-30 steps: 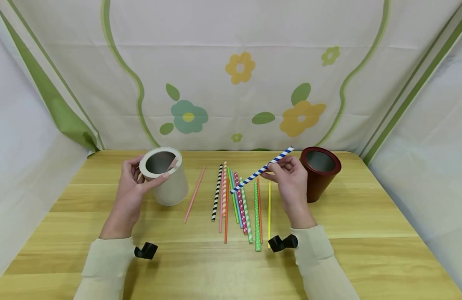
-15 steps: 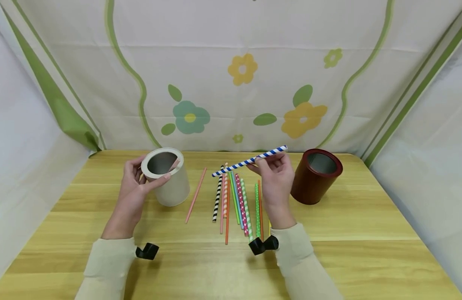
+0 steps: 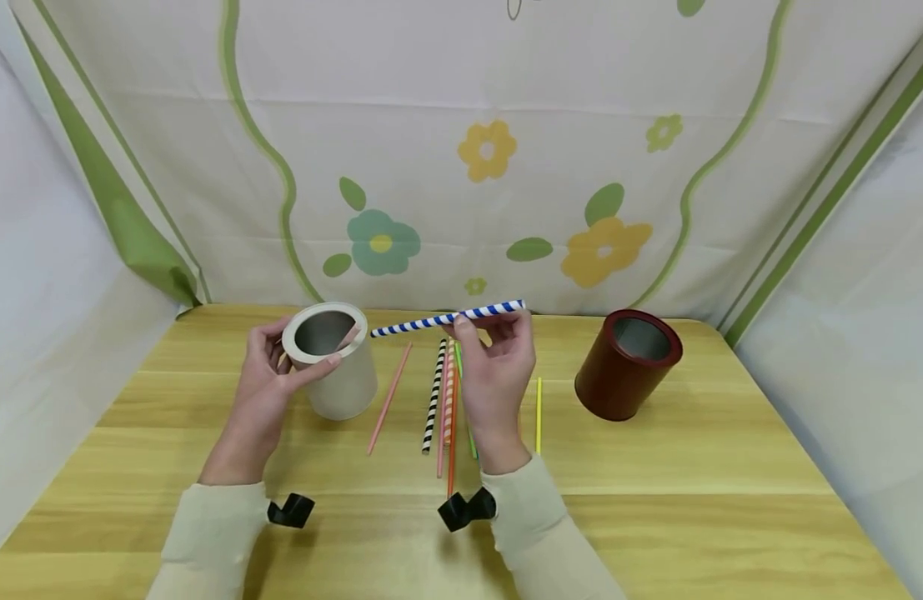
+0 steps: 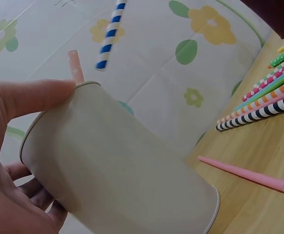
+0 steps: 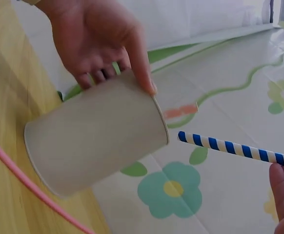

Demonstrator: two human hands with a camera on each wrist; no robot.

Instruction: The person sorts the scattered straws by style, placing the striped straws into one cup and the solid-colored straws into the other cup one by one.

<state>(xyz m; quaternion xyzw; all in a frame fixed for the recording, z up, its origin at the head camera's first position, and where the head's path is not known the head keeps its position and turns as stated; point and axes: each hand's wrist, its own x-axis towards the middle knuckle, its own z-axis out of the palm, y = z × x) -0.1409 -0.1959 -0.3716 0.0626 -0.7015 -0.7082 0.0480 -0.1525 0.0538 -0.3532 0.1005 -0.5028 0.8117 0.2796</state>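
Note:
My left hand (image 3: 262, 392) grips the white can (image 3: 341, 385) around its rim, thumb at the front and fingers behind. A pink straw (image 4: 75, 66) pokes out of the can's mouth beside the thumb. Between thumb and fingers, my right hand (image 3: 499, 379) pinches a blue-and-white striped straw (image 3: 423, 323), held nearly level in the air. Its left end is just right of the can's rim, apart from it, as the right wrist view also shows with the striped straw (image 5: 230, 146) beside the can (image 5: 95, 134).
A pink straw (image 3: 390, 398) lies right of the white can. Several colored straws, including a black-and-white one (image 3: 434, 396), lie mid-table, partly behind my right hand. A yellow straw (image 3: 539, 415) lies further right, then a dark red can (image 3: 619, 375). A flowered curtain hangs behind.
My right hand has moved left with the striped straw, away from the dark red can and toward the white can; the straw has turned closer to level. My left hand keeps its grip.

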